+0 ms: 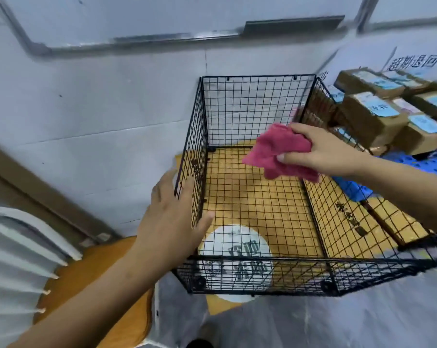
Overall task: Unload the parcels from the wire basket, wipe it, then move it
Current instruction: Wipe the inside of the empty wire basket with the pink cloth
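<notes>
Two hands at work: left hand (172, 212) flat against the stiff, probably light wire basket (250, 111), right hand (322, 151) clutching a cloth (275, 149); its rim looks the best hold

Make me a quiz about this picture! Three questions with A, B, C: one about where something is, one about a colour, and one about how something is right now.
1. Where are the parcels?
A. inside the wire basket
B. stacked to the right of it, outside
C. on a high shelf

2. What colour is the cloth?
A. pink-red
B. green
C. white

3. How is the basket right now?
A. full of parcels
B. tipped upside down
C. upright with no parcels in it

Answers:
1 B: the brown boxes are piled beyond the basket's right wall.
2 A: the cloth gripped by the right hand is pink-red.
3 C: only the floor mat shows through its mesh bottom.
</notes>
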